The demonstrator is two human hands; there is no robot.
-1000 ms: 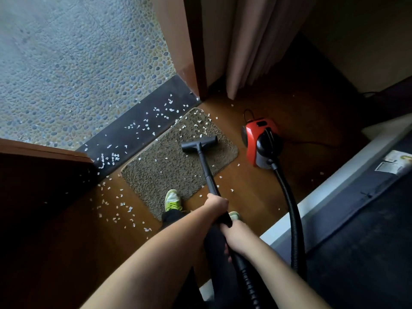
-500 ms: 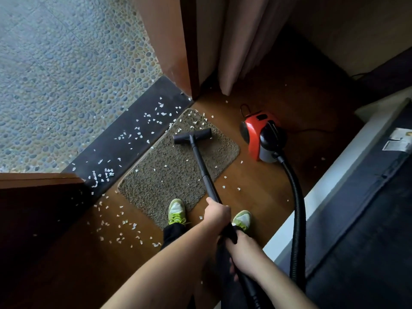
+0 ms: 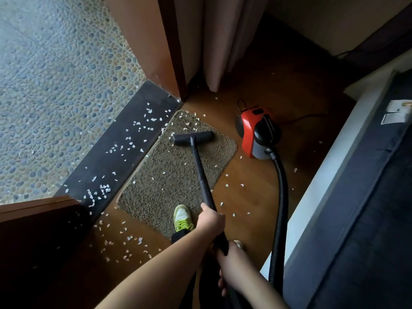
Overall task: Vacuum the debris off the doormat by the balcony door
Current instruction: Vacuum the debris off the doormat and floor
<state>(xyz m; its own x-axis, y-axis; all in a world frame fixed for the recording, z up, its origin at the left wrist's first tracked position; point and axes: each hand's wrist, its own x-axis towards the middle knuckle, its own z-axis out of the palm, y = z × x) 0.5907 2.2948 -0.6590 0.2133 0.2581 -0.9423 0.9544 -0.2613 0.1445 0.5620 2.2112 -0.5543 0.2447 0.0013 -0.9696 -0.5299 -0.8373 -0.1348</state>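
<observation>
Mid-sweep on the mat (image 3: 169,179): both hands were on the wand (image 3: 201,175), left hand (image 3: 211,221) further down the tube with its fingers (image 3: 206,216) clenched round it, right hand (image 3: 233,262) behind it at the hose end, fingers wrapped round the grip as far as could be seen, tips partly hidden under the tube. Nozzle (image 3: 192,138) sat flat on the mat at the far end from the fingers, close to the corner by the door frame (image 3: 153,52). Debris (image 3: 186,121) was clustered just beyond the nozzle on that far corner; only a few flecks showed on the mat between nozzle and fingers, so the pass looked maybe two-thirds done by my read. Much more lay off the mat: on the dark sill (image 3: 124,141) left of the nozzle, and on the wood floor (image 3: 245,197) left of and below the left hand. Green shoe (image 3: 182,217) was planted on the near mat edge, just left of the left hand. Red vacuum (image 3: 256,132) sat right of the nozzle, hose (image 3: 281,197) looping back past the right hand. Next move, I'd judge: push the nozzle forward over the far corner, then draw back in strips toward the fingers; keep it flat, and shift the shoe to reach the covered patch.
</observation>
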